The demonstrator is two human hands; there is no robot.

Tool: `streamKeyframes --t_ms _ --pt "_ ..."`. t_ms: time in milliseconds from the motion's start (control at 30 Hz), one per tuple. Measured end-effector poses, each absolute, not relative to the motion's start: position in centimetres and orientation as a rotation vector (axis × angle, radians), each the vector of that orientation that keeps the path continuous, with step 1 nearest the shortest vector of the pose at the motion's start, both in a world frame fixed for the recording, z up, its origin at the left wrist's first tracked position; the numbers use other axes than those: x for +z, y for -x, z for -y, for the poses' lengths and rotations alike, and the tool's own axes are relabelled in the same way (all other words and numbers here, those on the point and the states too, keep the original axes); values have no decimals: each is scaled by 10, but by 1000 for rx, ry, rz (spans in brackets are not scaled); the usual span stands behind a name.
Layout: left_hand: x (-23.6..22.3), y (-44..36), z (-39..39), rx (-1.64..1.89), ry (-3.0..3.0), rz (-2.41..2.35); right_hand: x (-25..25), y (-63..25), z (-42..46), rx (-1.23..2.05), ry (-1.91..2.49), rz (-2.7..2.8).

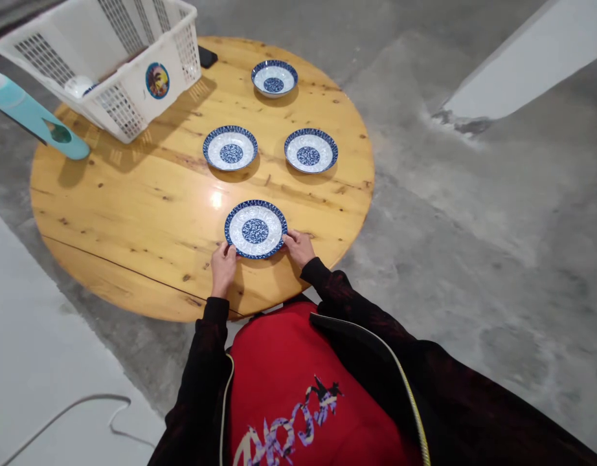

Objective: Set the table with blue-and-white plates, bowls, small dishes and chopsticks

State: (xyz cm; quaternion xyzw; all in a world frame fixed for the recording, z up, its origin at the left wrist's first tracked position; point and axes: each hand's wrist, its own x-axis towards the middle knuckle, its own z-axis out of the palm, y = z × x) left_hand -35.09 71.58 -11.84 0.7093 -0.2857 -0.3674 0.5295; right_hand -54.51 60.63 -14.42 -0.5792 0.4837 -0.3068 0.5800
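Observation:
A blue-and-white patterned plate [256, 230] is at the near side of the round wooden table, gripped at its rim by both hands. My left hand [224, 264] pinches the lower left rim, thumb on top. On the right rim, my right hand [298, 247] has its thumb over the edge, with the other fingers partly hidden beneath. Whether the plate touches the tabletop I cannot tell. Beyond it sit a matching plate [230, 149] to the left and another plate [311, 151] to the right. Farther back lies a deeper-looking dish [274, 78] with the same pattern.
The round wooden table [133, 226] carries a white plastic basket [133, 90] at the back left, with some items inside. A turquoise holder [41, 116] stands at the left edge. Behind the basket's corner lies a black phone [208, 57]. A white pillar [522, 65] rises from the concrete floor.

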Motion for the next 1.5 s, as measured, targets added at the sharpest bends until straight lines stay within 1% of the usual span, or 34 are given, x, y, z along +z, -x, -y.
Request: streamKeyframes --t_ms 233,567,800,933,1200,1333,1500 --pt "-122 347 -718 -856 -1690 697 -147 541 -612 -755 1256 -1133" --pt "-121 345 -724 -852 -1683 717 -152 540 -615 -757 1285 -1146" --pt "-117 338 -726 -940 -1645 696 -150 540 -617 -782 1166 -1159" --pt "-120 332 -740 -941 -1630 576 -154 558 -624 -879 1009 -1208" --pt "-124 325 -781 -933 -1605 446 -151 631 -659 -1050 808 -1379" --pt "-122 332 -782 -966 -1589 463 -146 648 -683 -1120 773 -1464" --pt "-123 346 -768 -1026 -1570 487 -141 656 -694 -1091 809 -1480"
